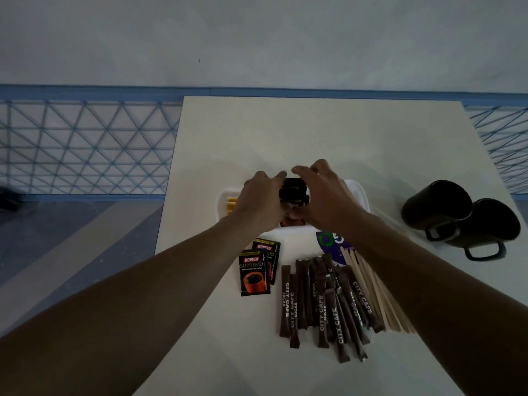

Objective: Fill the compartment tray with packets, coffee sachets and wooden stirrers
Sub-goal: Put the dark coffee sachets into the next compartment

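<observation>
While both of our hands are busy over the white compartment tray (360, 192) near the middle of the desk (314, 132), everything left to load lies behind them, toward the desk's near edge. Our left hand (258, 200) and right hand (324, 195) curl around a dark stack of coffee sachets (293, 188) in the tray's middle compartment, fingers bent at either side of it; whether they pinch it or only square it up we cannot tell. Yellow packets (231, 205) show in the tray's left compartment.

The next pick, we judge, means drawing a hand back toward us. 2 loose coffee sachets (254, 272) lie just short of the tray's near rim, overlapping, under our left forearm, so the left hand is nearer them. The brown sugar sticks (323, 304) lie further toward the near edge, long axes running roughly from near edge to far edge, loosely fanned and overlapping. The wooden stirrers (371, 290) lie touching their right side on the same axis, partly hidden under our right forearm (that hand is nearer them).

A purple card (331, 244) sits between the tray and the sticks. 2 dark mugs (457, 215) stand touching near the desk's right edge, well apart from the piles, so nothing blocks the way back.
</observation>
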